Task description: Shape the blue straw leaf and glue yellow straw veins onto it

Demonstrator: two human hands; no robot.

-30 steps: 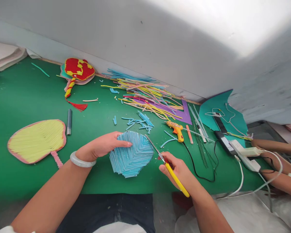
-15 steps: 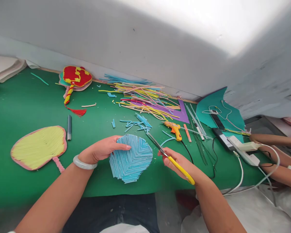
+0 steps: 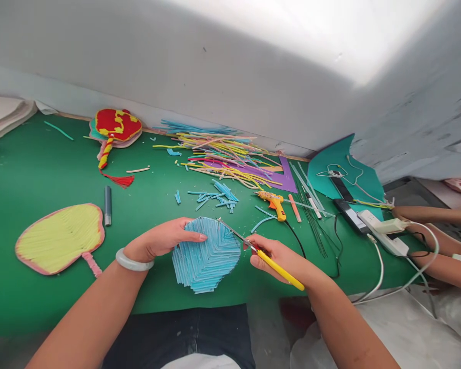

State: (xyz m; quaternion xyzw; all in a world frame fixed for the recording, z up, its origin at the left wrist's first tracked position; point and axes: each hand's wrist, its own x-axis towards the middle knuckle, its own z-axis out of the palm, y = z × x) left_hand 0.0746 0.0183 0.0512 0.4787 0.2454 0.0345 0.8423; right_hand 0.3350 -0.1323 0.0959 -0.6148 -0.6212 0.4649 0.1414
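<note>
My left hand (image 3: 179, 234) grips the upper left edge of a blue fan panel (image 3: 207, 256), thumb on top and the other fingers hidden beneath. Strips laid in a slanting, V-like pattern cover the panel. In my right hand (image 3: 271, 254) is a pair of scissors (image 3: 278, 269) with yellow handles. Their blades lie along the panel's upper right edge; whether they touch it I cannot tell. Just beyond the panel, short blue offcuts (image 3: 223, 193) are scattered on the green table.
A yellow fan (image 3: 61, 238) and a marker (image 3: 107, 205) lie left. Behind are a red fan (image 3: 118, 124) and a pile of coloured strips (image 3: 218, 154). To the right are a yellow glue gun (image 3: 272, 204), a power strip (image 3: 384, 233) with cables, and another person's arms (image 3: 434, 215).
The scissors have moved left, from beside the panel to its upper right edge. My left hand holds the panel in nearly the same place.
</note>
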